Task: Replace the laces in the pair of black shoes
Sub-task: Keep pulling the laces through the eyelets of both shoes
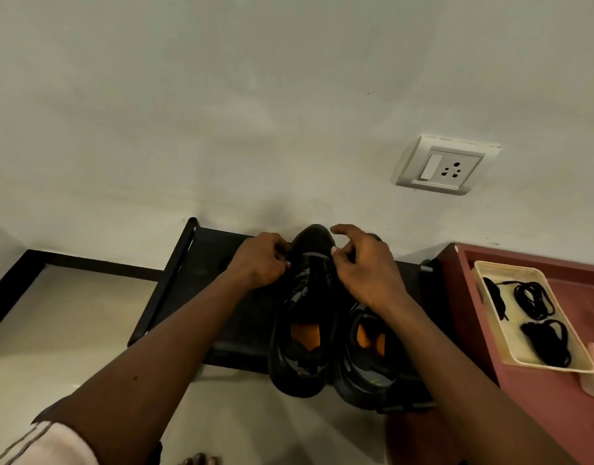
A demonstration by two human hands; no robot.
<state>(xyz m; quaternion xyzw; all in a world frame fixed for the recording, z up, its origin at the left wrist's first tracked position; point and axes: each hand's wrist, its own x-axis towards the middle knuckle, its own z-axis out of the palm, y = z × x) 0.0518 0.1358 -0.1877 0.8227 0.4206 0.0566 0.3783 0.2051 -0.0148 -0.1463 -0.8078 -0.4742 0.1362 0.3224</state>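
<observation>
Pale wall behind; low black rack (205,280) carries the pair toes-to-wall, openings up, likely for eyelet access. Left hand (260,260), fingers curled, pinches the left shoe (302,330) at its front eyelets; right hand (366,273) rests on the same shoe, thumb and forefinger apart, nothing visibly held. Right shoe (369,350) stands just beside; black laces (533,298) lie in a tray (513,333) further right, probably kept within reach.

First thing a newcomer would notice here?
The left hand and right hand work at the front of one black shoe of a pair with orange insoles, on a dark rack against the wall. To the right, a pale tray on a reddish table holds bundled black laces; a white socket sits on the wall above.
</observation>
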